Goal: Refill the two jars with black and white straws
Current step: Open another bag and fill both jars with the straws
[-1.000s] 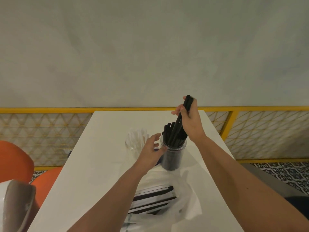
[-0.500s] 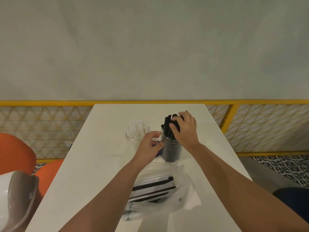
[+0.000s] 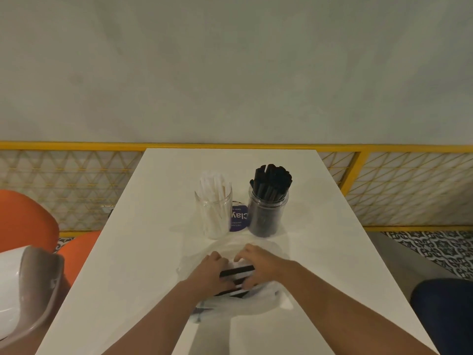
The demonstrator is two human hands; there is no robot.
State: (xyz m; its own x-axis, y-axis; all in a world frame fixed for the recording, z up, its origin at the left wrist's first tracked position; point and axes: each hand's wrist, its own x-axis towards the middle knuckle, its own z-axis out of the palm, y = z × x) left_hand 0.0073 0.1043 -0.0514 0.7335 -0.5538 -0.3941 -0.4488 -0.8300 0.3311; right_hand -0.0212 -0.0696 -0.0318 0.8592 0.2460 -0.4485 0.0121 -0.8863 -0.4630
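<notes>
Two clear jars stand mid-table. The left jar (image 3: 213, 213) holds white straws and the right jar (image 3: 267, 213) is packed with black straws (image 3: 271, 179). Nearer to me lies a clear plastic bag (image 3: 263, 301) with black and white straws (image 3: 236, 270) inside. Both hands are at the bag. My left hand (image 3: 208, 272) lies curled over the bag's left side and covers the straws' left ends. My right hand (image 3: 263, 267) curls thumb and fingers around the straws' right ends.
The white table (image 3: 143, 252) ends at a yellow mesh railing (image 3: 76, 180) and a grey wall. A purple label (image 3: 239, 217) shows between the jars. Orange chairs (image 3: 28, 219) and a white-and-grey chair back (image 3: 28, 285) stand to the left. A dark seat (image 3: 445, 311) is at the right.
My right hand has let go of the black straws in the right jar and dropped to the bag. My left hand has left the jar and come down to the bag as well.
</notes>
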